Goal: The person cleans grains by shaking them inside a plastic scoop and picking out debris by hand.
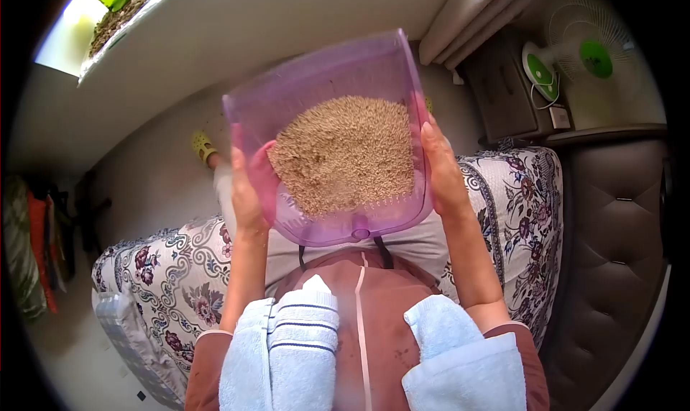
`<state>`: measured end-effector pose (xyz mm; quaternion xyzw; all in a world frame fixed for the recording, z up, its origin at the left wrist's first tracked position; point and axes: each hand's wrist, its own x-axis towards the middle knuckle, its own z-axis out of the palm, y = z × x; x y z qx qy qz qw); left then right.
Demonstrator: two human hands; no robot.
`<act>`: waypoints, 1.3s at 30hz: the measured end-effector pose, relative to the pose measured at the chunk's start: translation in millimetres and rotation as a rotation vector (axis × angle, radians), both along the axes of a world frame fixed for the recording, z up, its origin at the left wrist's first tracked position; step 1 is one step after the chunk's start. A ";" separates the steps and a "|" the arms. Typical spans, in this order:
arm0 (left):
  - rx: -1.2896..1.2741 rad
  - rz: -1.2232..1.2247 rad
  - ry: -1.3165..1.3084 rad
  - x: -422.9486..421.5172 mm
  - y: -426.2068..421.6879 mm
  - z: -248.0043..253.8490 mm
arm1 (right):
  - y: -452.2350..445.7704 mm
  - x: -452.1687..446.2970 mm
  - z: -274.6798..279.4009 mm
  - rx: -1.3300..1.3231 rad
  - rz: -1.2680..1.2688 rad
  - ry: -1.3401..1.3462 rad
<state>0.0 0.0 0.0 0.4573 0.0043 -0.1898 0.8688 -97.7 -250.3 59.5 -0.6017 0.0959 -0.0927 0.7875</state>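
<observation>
A translucent purple tray [345, 73] with raised walls is held up in front of me. Light brown pellets or grains [348, 152] lie heaped in its middle, reaching toward the right wall. My left hand [251, 195] grips the left side, its fingers partly seen through the plastic. On the right side, my right hand [442, 170] holds the wall, with the thumb along the outside. The near edge, with a small round purple knob [361, 227], hangs above my lap.
I sit on a bed with a floral cover [521, 202]. A padded brown headboard [618, 253] and a green-and-white fan [596, 58] on a dark cabinet [496, 87] are at the right. Clothes [39, 245] hang at the left. A lit window ledge [126, 33] is at the upper left.
</observation>
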 end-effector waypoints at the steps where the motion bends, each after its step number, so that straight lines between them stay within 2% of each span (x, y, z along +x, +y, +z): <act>1: -0.113 0.028 -0.070 1.6 -1.1 11.2 | 5.5 -0.2 18.7 -0.113 -0.012 -0.094; 2: -0.182 0.057 -0.167 3.9 -0.9 20.4 | 7.3 1.8 25.2 -0.225 -0.022 -0.191; 3: -0.115 0.079 -0.108 -27.4 -2.7 25.0 | 1.2 -21.0 25.4 -0.084 -0.005 -0.092; 5: -0.006 0.076 -0.284 -1.5 0.7 30.8 | -5.2 -7.2 -36.5 0.185 -0.016 -0.187; 6: 0.058 0.033 -0.252 10.1 -1.7 25.9 | -9.6 0.1 -83.5 0.224 -0.031 -0.074; 7: 0.098 0.004 -0.217 12.7 -0.6 27.5 | 5.7 0.3 -72.4 0.255 -0.107 -0.065; 9: 0.198 -0.014 -0.092 9.7 1.2 22.1 | 6.9 -4.0 -79.5 0.311 -0.055 0.012; 11: 0.259 -0.054 -0.062 9.5 7.3 -17.7 | 9.7 -12.5 -80.6 0.260 -0.109 0.155; 15: 0.090 -0.032 0.060 1.6 4.0 6.3 | 6.1 -6.2 -28.8 0.140 -0.134 0.237; 17: 0.017 -0.011 -0.136 -0.8 4.0 43.5 | 2.7 -9.7 -19.1 0.060 -0.093 0.042; 18: 0.007 0.019 -0.239 0.4 2.8 46.7 | 4.5 -12.0 -18.2 0.051 -0.091 -0.081; 19: 0.001 0.049 -0.345 1.4 3.3 49.6 | 6.0 -12.5 -19.2 0.045 -0.087 -0.208; 21: 0.041 -0.002 -0.221 7.0 0.9 26.7 | 3.6 -11.3 -55.3 -0.031 -0.078 -0.110; 22: 0.141 -0.018 -0.184 2.7 2.8 17.1 | 6.4 -17.1 -63.1 0.013 -0.077 -0.081; 27: 0.148 -0.068 -0.035 -10.2 0.7 2.6 | 11.2 -32.2 -72.4 0.234 -0.110 0.144; 29: 0.155 -0.077 -0.066 -3.8 -5.2 9.4 | 9.6 -26.1 -71.0 0.292 -0.119 0.168; 31: 0.133 -0.077 -0.122 -0.2 -13.9 32.2 | 4.3 -23.8 -74.3 0.382 -0.053 0.077; 33: 0.257 -0.024 -0.228 -5.2 -19.4 48.4 | -0.3 -25.6 -82.6 0.471 0.003 -0.004; 35: 0.289 -0.043 -0.249 -10.2 -22.0 57.5 | 1.0 -23.1 -86.9 0.400 -0.037 0.003; 38: 0.276 -0.042 -0.111 2.1 -2.7 9.4 | 9.7 -22.6 -93.9 0.167 -0.139 0.044; 39: 0.258 -0.048 -0.054 -1.3 0.4 0.4 | 10.0 -23.4 -92.9 0.170 -0.145 0.062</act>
